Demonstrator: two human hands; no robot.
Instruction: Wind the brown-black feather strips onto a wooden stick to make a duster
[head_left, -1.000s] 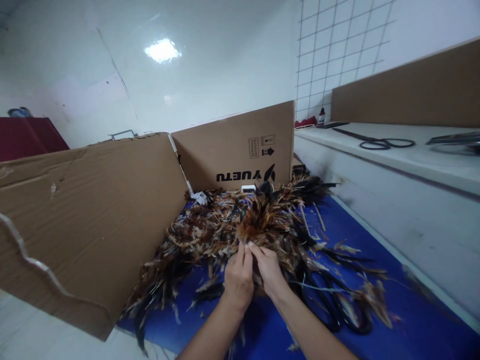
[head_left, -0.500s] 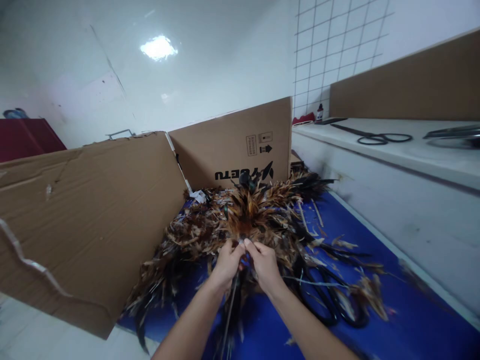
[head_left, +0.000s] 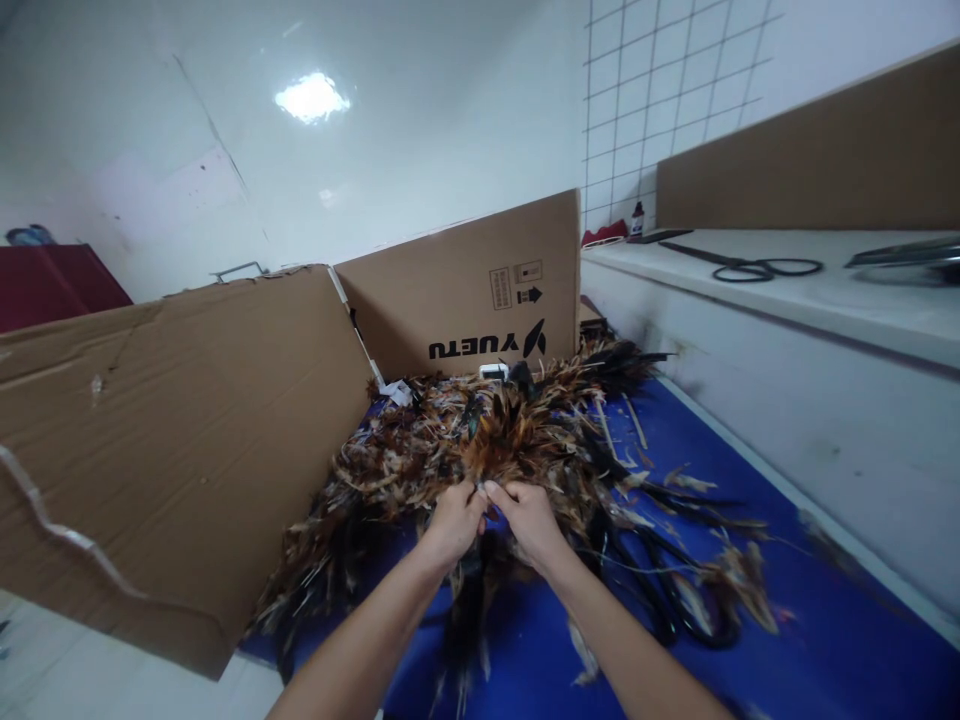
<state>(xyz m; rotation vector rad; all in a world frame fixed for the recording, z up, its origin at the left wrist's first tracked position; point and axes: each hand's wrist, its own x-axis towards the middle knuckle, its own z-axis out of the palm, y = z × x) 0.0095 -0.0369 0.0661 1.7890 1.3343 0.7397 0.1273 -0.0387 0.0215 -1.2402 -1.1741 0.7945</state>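
The fingertips of the left hand [head_left: 452, 522] and right hand [head_left: 531, 520] sink into the feathers [head_left: 480, 440], hiding the quills they pinch. Feathers cover much of the black scissors [head_left: 675, 600]. The picture's right edge cuts off a metal tool [head_left: 907, 258], perhaps shears.

the feathers [head_left: 487, 440] are soft and wispy, mostly matt brown and rust, the darker ones with a faint sheen, and they lie on a smooth, slightly glossy blue mat [head_left: 787, 660] that looks like plastic sheet. the cardboard sheet [head_left: 172, 440] and the cardboard box [head_left: 465, 290] are matt brown corrugated paperboard, creased and scuffed, the box printed in black ink. the wall [head_left: 420, 150] behind is glossy white and mirrors a lamp, the tiled wall [head_left: 660, 80] is shiny glazed white, the ledge [head_left: 825, 300] is smooth white with grimy marks, and the scissors [head_left: 664, 590] on the mat have glossy black handles.
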